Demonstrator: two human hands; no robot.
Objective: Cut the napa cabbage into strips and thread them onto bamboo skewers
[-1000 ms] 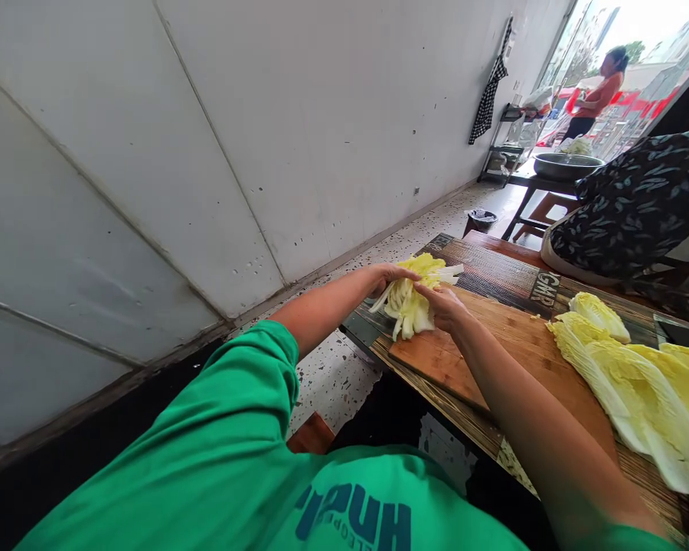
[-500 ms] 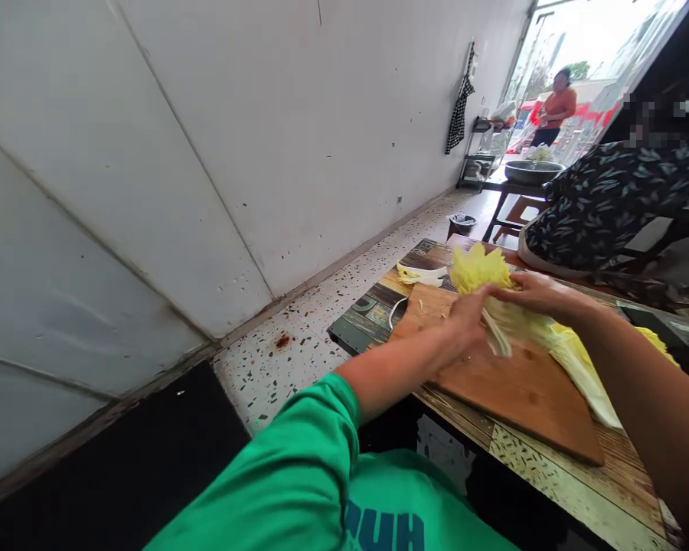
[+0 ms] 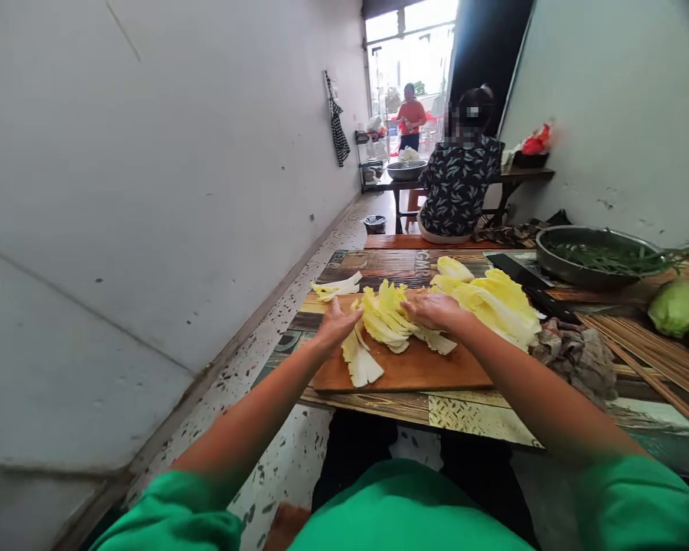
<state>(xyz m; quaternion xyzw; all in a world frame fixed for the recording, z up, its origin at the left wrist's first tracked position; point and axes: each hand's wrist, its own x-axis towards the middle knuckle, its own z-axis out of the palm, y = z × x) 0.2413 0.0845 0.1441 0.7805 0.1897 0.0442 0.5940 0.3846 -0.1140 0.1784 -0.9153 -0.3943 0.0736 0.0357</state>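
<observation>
A pile of yellow-white napa cabbage strips (image 3: 386, 314) lies on the wooden cutting board (image 3: 413, 373), between my two hands. On the pile's left side is my left hand (image 3: 338, 325), open, its thumb apart from the fingers and close to the strips. My right hand (image 3: 435, 311) rests against the right side, fingers fairly straight and their tips partly hidden by cabbage. A pale stem piece (image 3: 361, 361) lies at the board's front left. Larger cabbage leaves (image 3: 488, 302) are heaped just beyond my right hand.
Cabbage trimmings (image 3: 337, 287) lie at the table's far left. A cleaver (image 3: 517, 270), a crumpled rag (image 3: 577, 360), wooden sticks (image 3: 648, 344), a pan of greens (image 3: 602, 256) and a green chayote (image 3: 676, 306) are to the right. One person (image 3: 459, 184) sits ahead; another (image 3: 412, 119) stands by the doorway.
My view has swung right and levelled. The cabbage that was bunched up between my hands is now down on the board as a spread pile, and my hands have moved apart to its sides.
</observation>
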